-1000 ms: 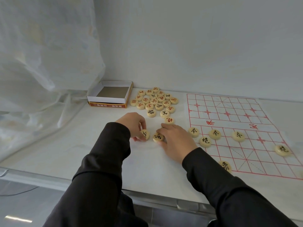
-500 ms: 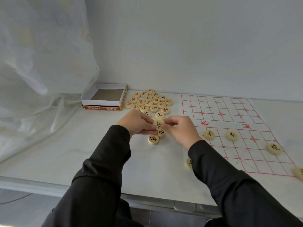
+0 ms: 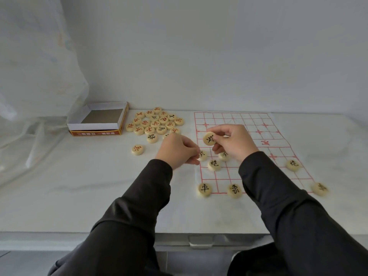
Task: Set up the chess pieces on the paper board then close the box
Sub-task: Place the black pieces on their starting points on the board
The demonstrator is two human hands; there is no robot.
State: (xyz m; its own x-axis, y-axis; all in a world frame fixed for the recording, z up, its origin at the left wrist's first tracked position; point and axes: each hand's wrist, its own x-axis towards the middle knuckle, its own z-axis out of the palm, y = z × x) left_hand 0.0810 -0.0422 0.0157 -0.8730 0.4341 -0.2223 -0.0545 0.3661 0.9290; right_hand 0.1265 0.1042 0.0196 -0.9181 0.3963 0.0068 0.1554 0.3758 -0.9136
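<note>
**Right hand pinching one disc over the board**

Right hand: thumb and fingers curled round a pale round piece with a black character, held up off the paper board, above its left half. The face of the piece is tilted toward the wearer.

Left hand: fingers curled, knuckles up, fingertips at a black-marked piece lying on the board's left edge. Cannot tell whether it grips that piece or only touches it.

Board: white paper sheet with a red grid, flat on the white table, right of centre. On it:
- a black cannon piece just nearer than the left fingertips
- a piece partly hidden under the right hand
- a second cannon toward the right edge
- a chariot piece at the near-left corner
- an elephant piece beside it on the near line
- one more piece at the near-right corner, character blurred

Off the board: a loose cluster of pieces, red and black characters mixed, between the board and the box. The box lies open at the rear left, nothing seen inside. A lone red-marked piece sits apart, nearer than the cluster.
</note>
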